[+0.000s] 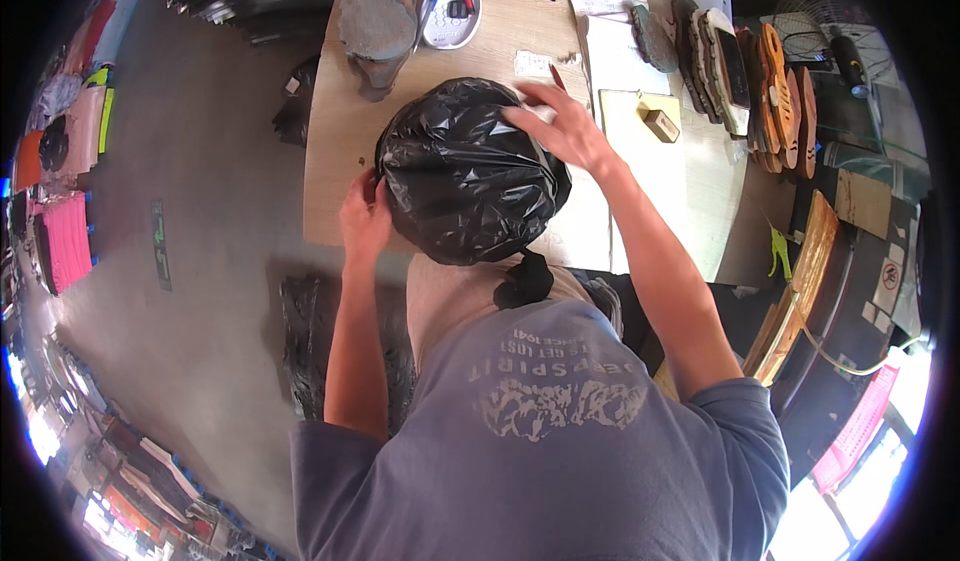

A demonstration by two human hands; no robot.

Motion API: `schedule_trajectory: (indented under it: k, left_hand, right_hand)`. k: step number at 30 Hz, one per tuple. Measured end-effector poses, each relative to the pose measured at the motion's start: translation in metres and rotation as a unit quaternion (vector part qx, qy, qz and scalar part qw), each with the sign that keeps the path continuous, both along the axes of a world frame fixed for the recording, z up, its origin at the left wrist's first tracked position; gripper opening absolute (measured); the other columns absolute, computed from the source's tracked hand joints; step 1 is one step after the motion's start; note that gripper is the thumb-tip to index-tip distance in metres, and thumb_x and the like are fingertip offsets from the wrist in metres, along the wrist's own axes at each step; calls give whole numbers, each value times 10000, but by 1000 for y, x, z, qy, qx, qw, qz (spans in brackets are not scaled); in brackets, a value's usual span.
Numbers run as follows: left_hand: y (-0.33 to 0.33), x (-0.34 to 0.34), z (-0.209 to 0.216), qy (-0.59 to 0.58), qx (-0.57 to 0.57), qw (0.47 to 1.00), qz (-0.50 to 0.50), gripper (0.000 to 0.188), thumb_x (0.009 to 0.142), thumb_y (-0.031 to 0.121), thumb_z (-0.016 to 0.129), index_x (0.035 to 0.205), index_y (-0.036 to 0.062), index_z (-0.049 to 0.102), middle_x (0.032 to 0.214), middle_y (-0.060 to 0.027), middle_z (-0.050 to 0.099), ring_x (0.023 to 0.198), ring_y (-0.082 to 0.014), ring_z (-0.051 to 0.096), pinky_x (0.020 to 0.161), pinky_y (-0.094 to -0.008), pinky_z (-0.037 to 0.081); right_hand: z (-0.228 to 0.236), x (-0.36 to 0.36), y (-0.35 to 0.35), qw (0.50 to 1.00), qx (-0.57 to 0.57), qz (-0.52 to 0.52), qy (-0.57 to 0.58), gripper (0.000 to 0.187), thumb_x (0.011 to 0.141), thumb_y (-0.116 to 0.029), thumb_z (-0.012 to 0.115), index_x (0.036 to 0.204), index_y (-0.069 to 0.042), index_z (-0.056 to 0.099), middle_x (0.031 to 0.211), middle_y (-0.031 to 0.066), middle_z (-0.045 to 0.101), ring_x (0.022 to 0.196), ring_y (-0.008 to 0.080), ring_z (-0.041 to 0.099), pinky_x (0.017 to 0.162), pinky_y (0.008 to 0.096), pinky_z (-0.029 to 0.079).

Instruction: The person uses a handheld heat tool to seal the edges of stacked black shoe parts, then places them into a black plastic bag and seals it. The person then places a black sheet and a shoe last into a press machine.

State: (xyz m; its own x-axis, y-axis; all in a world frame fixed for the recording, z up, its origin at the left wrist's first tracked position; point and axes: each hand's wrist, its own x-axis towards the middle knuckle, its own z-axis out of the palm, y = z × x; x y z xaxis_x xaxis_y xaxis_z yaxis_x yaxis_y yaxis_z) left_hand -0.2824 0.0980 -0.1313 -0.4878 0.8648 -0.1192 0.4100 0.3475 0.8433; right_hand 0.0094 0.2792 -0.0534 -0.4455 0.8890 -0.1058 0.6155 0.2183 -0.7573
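A bulging black plastic bag [465, 171] with a rounded, wrinkled top overhangs the near edge of the wooden table [335, 141], in front of my lap. What fills it is hidden. My left hand [364, 216] is curled against the bag's left side, its fingertips partly out of sight behind the plastic. My right hand [562, 126] reaches over the upper right of the bag, fingers apart and touching it. Just beyond those fingers a thin reddish-brown pointed thing [558, 78] shows; whether the hand touches it I cannot tell. A dark bunched end [525, 279] hangs below the bag.
Shoe soles [775, 91] stand in a row at the table's right. Paper sheets [640, 191] and a small block [661, 126] lie nearer. A grey foot-shaped form [378, 26] and a white tray [452, 21] with pens are at the back. Black plastic [305, 351] lies low on the left.
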Motion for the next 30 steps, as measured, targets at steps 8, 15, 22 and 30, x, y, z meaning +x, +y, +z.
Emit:
schedule_trajectory:
  k: [8,15,22,30]
  left_hand:
    - [-3,-5,-40,155,-26,987,-47,180,930,106,634,1097,41,650,905,-221,721,876,-443,701,725,-500,532]
    - [-24,10,-15,150,54,986,45,275,937,135,688,1190,41,634,1019,-177,681,886,-373,668,766,-476,526]
    - [-92,65,69,-169,-165,963,-132,380,933,315,758,1085,-33,736,983,-144,769,854,-198,704,748,-353,555]
    - [-65,128,36,-367,-57,927,-45,246,1003,213,689,937,-15,756,786,-76,730,693,-91,598,634,-314,498]
  right_hand:
    - [-53,-80,80,971,-161,100,-148,310,890,-351,724,1051,-99,809,959,88,787,872,193,720,856,334,559]
    - [-83,-58,71,970,-231,-1,-72,383,888,-464,754,1123,-168,818,994,85,797,885,221,737,853,353,567]
    - [-81,-32,63,961,-269,55,-22,473,959,-387,758,1288,-49,735,1179,98,758,1064,182,682,968,315,524]
    - [-107,-51,85,973,-150,115,-135,434,851,-359,801,1196,-96,775,996,101,793,897,215,730,875,358,555]
